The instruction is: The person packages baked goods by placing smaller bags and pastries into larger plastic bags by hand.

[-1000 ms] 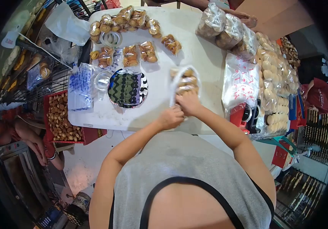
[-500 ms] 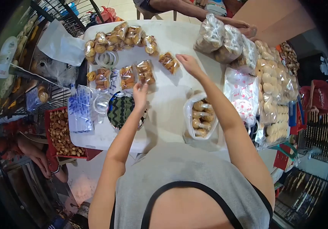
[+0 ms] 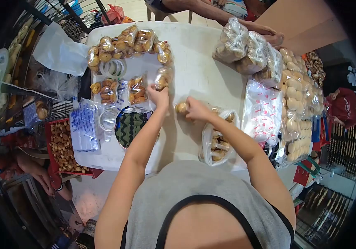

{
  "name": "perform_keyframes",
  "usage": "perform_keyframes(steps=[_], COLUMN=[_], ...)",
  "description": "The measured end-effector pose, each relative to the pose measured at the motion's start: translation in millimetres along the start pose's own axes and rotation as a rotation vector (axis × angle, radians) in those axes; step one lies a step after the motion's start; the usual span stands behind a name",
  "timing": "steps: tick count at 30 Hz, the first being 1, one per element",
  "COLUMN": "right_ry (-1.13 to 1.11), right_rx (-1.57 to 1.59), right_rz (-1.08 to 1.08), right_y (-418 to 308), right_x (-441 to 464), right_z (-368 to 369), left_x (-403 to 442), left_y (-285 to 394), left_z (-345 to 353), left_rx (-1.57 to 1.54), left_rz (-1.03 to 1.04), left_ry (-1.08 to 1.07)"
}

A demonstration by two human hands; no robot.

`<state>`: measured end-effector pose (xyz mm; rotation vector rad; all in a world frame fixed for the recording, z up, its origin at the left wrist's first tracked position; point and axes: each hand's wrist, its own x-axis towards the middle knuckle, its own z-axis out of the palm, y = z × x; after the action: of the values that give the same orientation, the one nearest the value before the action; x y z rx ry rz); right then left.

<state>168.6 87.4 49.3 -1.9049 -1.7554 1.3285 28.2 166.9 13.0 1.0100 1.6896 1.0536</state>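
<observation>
Leaning over the white tabletop (image 3: 194, 45), passing the right forearm (image 3: 241, 139) across an open plastic bag (image 3: 218, 154) of bread, right of centre. Pinching a small, blurred bread pack (image 3: 181, 108) with the right hand (image 3: 195, 110), near the middle of the frame. Grasping the near end of a clear wrapped pack (image 3: 163, 77) with the left hand (image 3: 159, 97), slightly farther up and left, beside two similar packs (image 3: 137, 89). Facing clustered bread packs (image 3: 136, 41) at upper left and bulging clear bags (image 3: 232, 39) at upper right.

The person wears a grey top (image 3: 205, 179) — sleeveless, with black trim (image 3: 203, 196).
</observation>
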Motion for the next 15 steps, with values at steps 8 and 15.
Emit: perform_keyframes(steps=[8,15], right_ry=[0.461,0.057], right_rx=[-0.749,-0.636], right_rz=[-0.785,-0.277], right_y=[-23,-37], right_x=[-7,25], right_z=[13,0], left_x=[9,25], left_y=[-17,18], left_z=[-49,-75], left_rx=[0.116,0.561], left_rz=[0.242,0.816], left_ry=[-0.820,-0.276])
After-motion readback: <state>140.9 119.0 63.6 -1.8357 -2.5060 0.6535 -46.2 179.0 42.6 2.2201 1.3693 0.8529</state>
